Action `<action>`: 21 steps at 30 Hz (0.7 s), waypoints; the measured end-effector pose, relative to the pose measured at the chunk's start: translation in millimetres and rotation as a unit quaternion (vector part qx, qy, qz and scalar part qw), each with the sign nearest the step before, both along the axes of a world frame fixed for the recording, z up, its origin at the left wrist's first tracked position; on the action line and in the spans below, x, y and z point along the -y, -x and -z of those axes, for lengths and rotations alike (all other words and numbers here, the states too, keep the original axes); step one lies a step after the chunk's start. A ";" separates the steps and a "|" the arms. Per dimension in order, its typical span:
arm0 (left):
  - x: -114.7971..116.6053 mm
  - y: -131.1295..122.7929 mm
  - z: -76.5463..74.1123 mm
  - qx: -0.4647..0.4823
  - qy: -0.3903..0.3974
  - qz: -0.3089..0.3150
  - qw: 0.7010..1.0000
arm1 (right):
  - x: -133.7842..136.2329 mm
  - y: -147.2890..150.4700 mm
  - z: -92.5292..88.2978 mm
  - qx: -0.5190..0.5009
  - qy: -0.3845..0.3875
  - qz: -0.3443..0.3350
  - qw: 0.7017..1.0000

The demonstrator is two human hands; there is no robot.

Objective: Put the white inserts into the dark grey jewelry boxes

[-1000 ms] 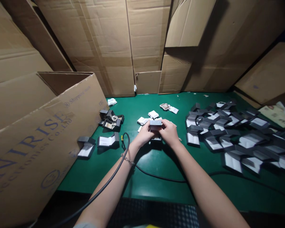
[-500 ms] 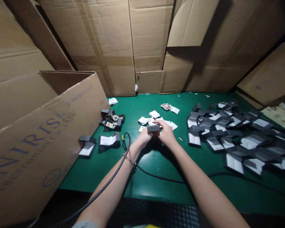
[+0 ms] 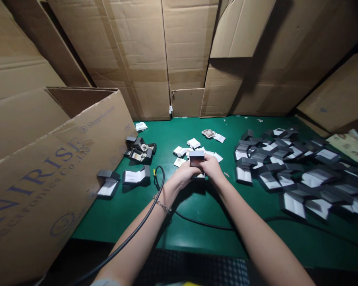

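A small dark jewellery box [image 3: 197, 155] stands with its lid raised between my two hands, above the middle of the green table. My left hand [image 3: 185, 173] closes on its left side, fingers reaching across the front. On the right side my right hand [image 3: 211, 167] grips it too. Part of the box's lower half shows beneath my fingers; its contents are mostly hidden. Just beyond lie several small white packets [image 3: 193, 143], some folded, some flat.
Many open dark boxes with white linings [image 3: 270, 180] cover the right side. Several more boxes [image 3: 141, 151] sit at left, by a large printed carton [image 3: 86, 159]. A black cable [image 3: 140, 226] crosses my left forearm. Cardboard panels [image 3: 131, 59] wall the back.
The box was shut and level in my hands; now its lid is up and its lower half shows. My hands have shifted slightly around it.
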State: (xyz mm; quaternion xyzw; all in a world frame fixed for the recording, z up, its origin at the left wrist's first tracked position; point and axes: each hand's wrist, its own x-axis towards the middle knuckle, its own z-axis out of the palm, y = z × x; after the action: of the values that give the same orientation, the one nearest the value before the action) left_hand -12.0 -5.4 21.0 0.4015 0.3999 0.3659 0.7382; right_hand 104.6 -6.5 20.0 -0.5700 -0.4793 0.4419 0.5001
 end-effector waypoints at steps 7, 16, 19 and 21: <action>3.9 0.5 -10.3 0.065 0.127 0.033 0.989 | -0.5 -1.8 3.1 -0.141 0.058 -0.008 0.988; -13.4 13.5 -19.8 0.139 0.131 -0.138 0.972 | -6.3 -11.7 3.3 -0.095 -0.014 0.118 0.988; -21.8 20.9 -20.0 0.130 0.120 -0.231 0.957 | -8.4 -20.0 10.4 0.080 -0.073 0.151 0.983; -26.1 25.0 -18.5 0.132 0.117 -0.276 0.945 | -7.0 -21.5 14.5 0.214 -0.099 0.117 0.965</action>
State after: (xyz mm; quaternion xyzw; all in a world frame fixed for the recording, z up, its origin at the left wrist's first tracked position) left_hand -37.0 20.7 39.5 0.1340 0.4339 0.5560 0.6961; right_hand 126.1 0.5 5.5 -0.6508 -0.5466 0.1981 0.4883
